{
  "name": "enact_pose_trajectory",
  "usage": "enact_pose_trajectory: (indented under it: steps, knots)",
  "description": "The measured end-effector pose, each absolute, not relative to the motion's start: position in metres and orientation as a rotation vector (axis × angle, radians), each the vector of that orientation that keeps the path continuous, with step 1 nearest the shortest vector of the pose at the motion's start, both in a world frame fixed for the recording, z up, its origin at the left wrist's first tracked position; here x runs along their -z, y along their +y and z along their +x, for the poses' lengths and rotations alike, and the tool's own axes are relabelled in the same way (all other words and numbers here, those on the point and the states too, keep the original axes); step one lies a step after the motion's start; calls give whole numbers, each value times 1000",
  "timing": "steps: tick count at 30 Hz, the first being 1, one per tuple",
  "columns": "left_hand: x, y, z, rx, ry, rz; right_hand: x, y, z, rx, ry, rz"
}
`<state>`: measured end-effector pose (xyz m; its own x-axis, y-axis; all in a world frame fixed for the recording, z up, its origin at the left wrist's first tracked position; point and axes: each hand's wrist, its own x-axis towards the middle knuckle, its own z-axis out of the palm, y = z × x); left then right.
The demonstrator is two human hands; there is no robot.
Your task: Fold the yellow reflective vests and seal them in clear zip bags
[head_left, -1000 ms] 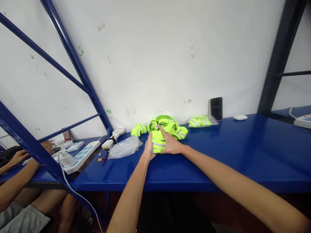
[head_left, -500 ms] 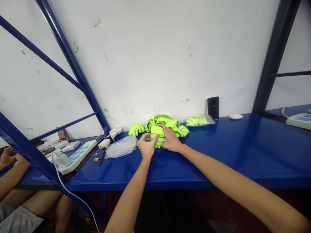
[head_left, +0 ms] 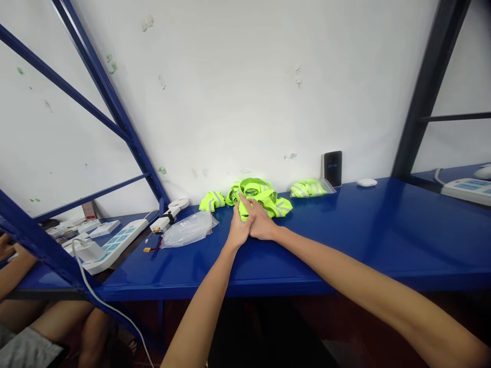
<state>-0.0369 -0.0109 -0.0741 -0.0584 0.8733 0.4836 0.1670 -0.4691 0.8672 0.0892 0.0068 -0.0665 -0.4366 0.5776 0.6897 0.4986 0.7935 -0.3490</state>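
Neon yellow-green strap with grey reflective stripes (head_left: 256, 188) lies in a loose tangle near the wall. My left hand (head_left: 240, 227) and my right hand (head_left: 262, 221) are pressed together at its front edge, both closed around a bunched part of the strap that shows only partly between the fingers. To the left sits a small folded neon piece (head_left: 212, 201). A clear plastic bag (head_left: 187, 231) lies flat in front of that piece. On the right, another neon bundle (head_left: 309, 187) rests in a clear bag.
The blue table (head_left: 345, 250) meets a white wall. A phone (head_left: 332, 168) leans there, with a white case (head_left: 366, 182) to its right. At left are a white fan (head_left: 179, 203), a power strip (head_left: 118, 245), blue rack posts and another person's arm (head_left: 19, 268).
My hands have come together around the bunched strap, covering more of it. My left hand moved right and both fingers closed in. The view has shifted slightly.
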Motion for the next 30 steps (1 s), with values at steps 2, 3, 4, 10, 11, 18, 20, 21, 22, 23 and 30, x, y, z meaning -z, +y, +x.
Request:
enact_pose_trajectory:
  steps: [2, 3, 4, 10, 11, 18, 20, 21, 22, 23, 30]
  knots:
    - [75, -9, -38, -1573, 1095, 1632, 63, 6, 91, -178, -2153, -724]
    - [75, -9, -38, -1570, 1091, 1627, 61, 6, 93, -217, -2176, -683]
    - [75, -9, -39, -1567, 1088, 1621, 59, 5, 97, -258, -2196, -643]
    - [70, -10, -41, -1496, 1087, 1481, 51, 0, 115, -398, -2292, -526]
    - [70, -9, -42, -1506, 1090, 1473, 51, 2, 116, -356, -2326, -536]
    - [72, -3, -41, -1669, 1000, 1355, 56, 28, 126, 96, -2329, -802]
    - [70, -3, -38, -1695, 940, 1295, 58, 33, 129, 148, -2288, -878]
    - [68, -4, -37, -1703, 906, 1264, 58, 34, 130, 165, -2265, -898]
    - [66, -5, -36, -1711, 874, 1230, 57, 34, 130, 172, -2242, -904]
    - [64, -6, -35, -1717, 846, 1189, 57, 34, 130, 168, -2220, -896]
    - [53, -19, -40, -1522, 754, 959, 52, 22, 125, 10, -2185, -755]
